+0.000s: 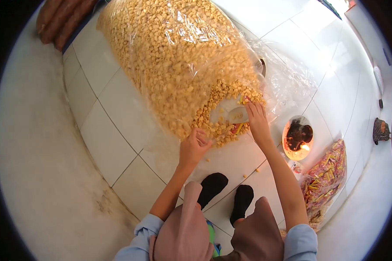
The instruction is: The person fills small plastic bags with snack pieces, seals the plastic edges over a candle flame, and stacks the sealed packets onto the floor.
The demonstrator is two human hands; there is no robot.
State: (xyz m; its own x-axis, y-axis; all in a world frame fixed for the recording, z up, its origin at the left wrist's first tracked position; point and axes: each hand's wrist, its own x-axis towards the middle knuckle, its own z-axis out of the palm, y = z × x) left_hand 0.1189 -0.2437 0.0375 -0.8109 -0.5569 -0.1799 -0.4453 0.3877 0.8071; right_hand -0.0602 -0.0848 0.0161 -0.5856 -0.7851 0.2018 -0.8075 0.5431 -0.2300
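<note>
A very large clear plastic bag [174, 56] full of small yellow snack pieces lies on the tiled floor, its mouth toward me. In the mouth, among loose pieces, sits a clear bag or scoop-like container [231, 111] with a few pieces in it and red and yellow packets beside it. My right hand [257, 117] rests at its right side, fingers bent over the edge by a packet. At the lower left of the opening is my left hand [196, 145], its fingers curled near the snacks; what they hold, if anything, is too small to tell.
A plate [297, 137] with a small flame and dark residue stands on the floor at right. Beside it lies a plastic bag of red and yellow packets [326, 176]. Loose clear plastic [292, 78] spreads at the upper right. A few pieces lie near my feet.
</note>
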